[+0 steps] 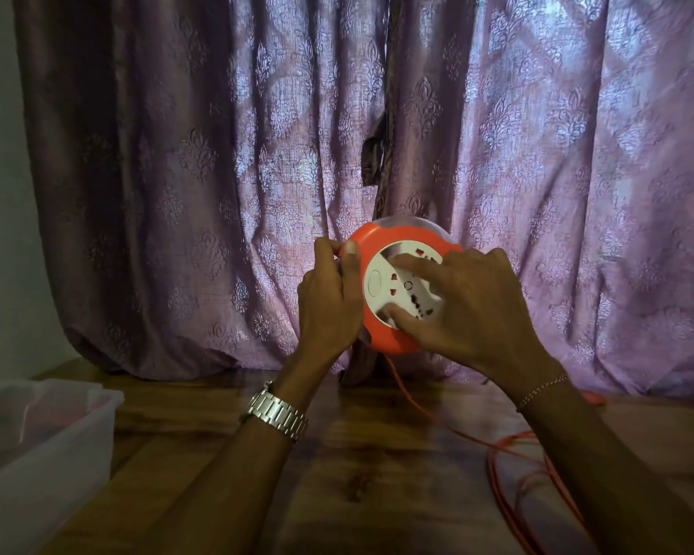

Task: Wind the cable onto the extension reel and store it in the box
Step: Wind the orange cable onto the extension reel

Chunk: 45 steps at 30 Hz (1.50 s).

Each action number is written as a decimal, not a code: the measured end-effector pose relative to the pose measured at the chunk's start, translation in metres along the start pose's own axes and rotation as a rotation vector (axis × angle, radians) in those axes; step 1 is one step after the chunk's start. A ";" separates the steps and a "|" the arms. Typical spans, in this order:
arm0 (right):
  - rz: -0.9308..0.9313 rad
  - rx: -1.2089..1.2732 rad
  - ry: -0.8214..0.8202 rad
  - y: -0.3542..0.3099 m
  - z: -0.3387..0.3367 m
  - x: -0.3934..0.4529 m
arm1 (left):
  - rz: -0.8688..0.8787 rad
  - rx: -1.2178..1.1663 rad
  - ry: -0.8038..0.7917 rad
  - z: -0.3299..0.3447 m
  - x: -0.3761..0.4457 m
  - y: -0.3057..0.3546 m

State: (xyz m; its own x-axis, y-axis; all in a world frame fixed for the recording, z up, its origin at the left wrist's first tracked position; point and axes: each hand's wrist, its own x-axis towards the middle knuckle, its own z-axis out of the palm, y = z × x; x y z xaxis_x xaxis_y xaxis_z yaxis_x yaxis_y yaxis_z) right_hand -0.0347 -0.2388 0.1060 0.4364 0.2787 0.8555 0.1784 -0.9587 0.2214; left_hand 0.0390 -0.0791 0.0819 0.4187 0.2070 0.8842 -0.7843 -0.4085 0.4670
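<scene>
Wooden table [357,474] spans below both wrists; translucent box [45,434] sits well out to the left of my left hand [329,302], contents unclear. Extension reel [393,290] is held up off the table between both hands, socket face toward me. Left hand clamps the orange rim, thumb over the front edge. Right hand [477,310] isn't gripping, fingers spread and pressed flat on the white centre disc, blurred, so I judge it is turning the disc. Reel looks like light, rigid, smooth plastic: hold by the rim. Cable [509,494] hangs from under the reel, limp, looping loose below my right forearm; its far end is cut off at the frame edge, wound amount hidden
</scene>
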 end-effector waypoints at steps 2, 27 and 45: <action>-0.004 -0.034 0.029 0.000 0.001 0.001 | -0.001 0.001 0.001 0.000 0.000 0.000; -0.261 -0.067 -0.081 0.002 -0.011 0.004 | 0.006 -0.030 -0.008 0.000 0.001 -0.001; -0.123 0.051 0.177 0.007 -0.007 0.004 | -0.020 -0.037 0.001 0.000 0.003 -0.002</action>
State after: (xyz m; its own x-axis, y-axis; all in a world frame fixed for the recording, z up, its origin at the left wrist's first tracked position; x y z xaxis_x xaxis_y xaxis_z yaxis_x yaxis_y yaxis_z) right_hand -0.0381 -0.2445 0.1143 0.2481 0.3748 0.8933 0.2669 -0.9129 0.3089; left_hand 0.0414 -0.0779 0.0833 0.4342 0.2160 0.8745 -0.7921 -0.3708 0.4849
